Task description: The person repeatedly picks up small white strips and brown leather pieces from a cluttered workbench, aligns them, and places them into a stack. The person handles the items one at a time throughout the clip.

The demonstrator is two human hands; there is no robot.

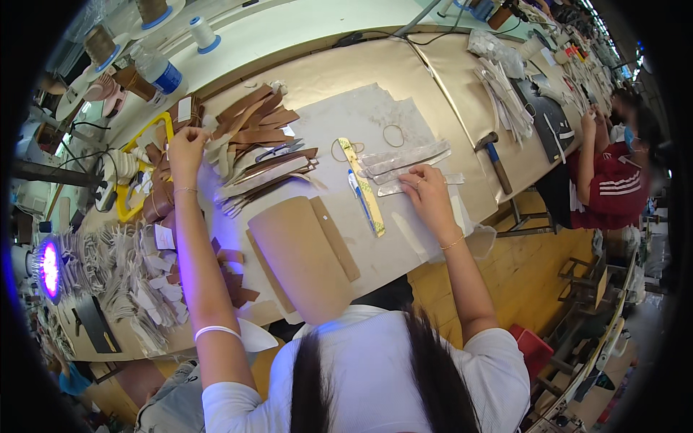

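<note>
Brown leather strips [253,137] piled at upper left, left hand [186,148] stretched far, fingers closed on one piece; could drag neighbours off the heap. Right hand [427,189] bent at wrist, fingertips pinching pale clear strips [404,160] beside yellow ruler [363,186]; may slide askew.

water bottle [160,72] | far left of bench | clear, blue label

A workshop for leather or shoe parts, one long workbench [404,79] covered with brown paper, heaps of cut brown strips [253,126], big thread spools [101,45], a hammer [494,159], a yellow ruler [363,186], another worker [613,173] seated further along the same bench
</note>
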